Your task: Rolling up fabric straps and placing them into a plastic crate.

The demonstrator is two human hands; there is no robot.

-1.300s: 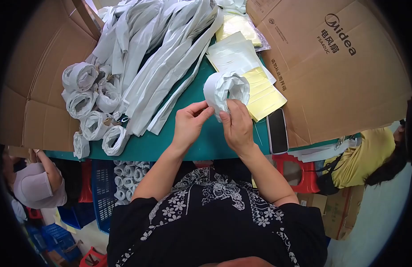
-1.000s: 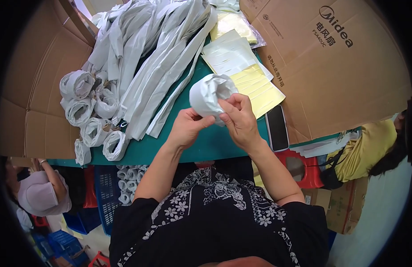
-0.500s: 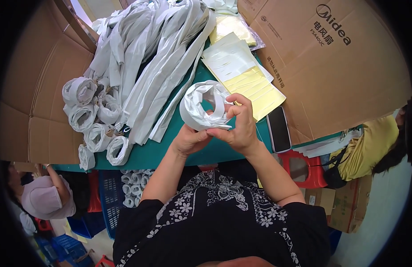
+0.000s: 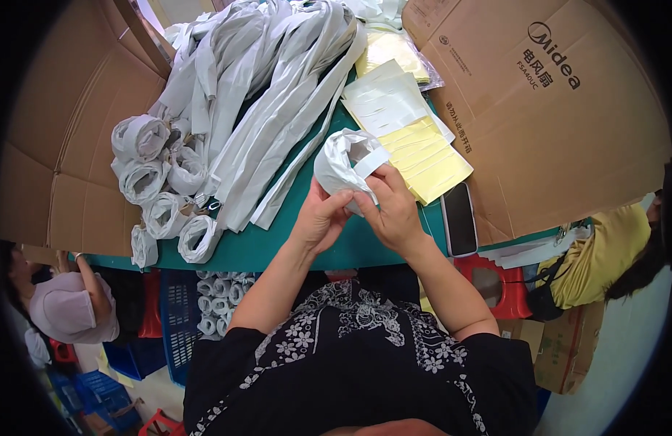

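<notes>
Above the table's near edge, both hands hold a rolled-up white strip (image 4: pixel 334 161) shaped like a loose ring. My left hand (image 4: pixel 318 219) cups its near left side, thumb on the outer face. My right hand (image 4: pixel 395 212) grips the near right side, its thumb beside the left one. A short, flat white band (image 4: pixel 372 163) crosses the ring's opening at the right, by my right fingers. The fingertips behind the roll are hidden. Several similar white rolls (image 4: pixel 163 215) are piled at the left.
Long white strips (image 4: pixel 278 123) lie heaped on the green table (image 4: pixel 329 256). Yellow and white slit sheets (image 4: pixel 423 156), a phone (image 4: pixel 459 219) and a large cardboard box (image 4: pixel 547 138) are at the right. A blue basket (image 4: pixel 179 312) with rolls stands below; people sit on both sides.
The roll has tilted in my hands, its opening now turned more to the right. My right fingers have come down from its upper right rim, and both thumbs press its near side.
</notes>
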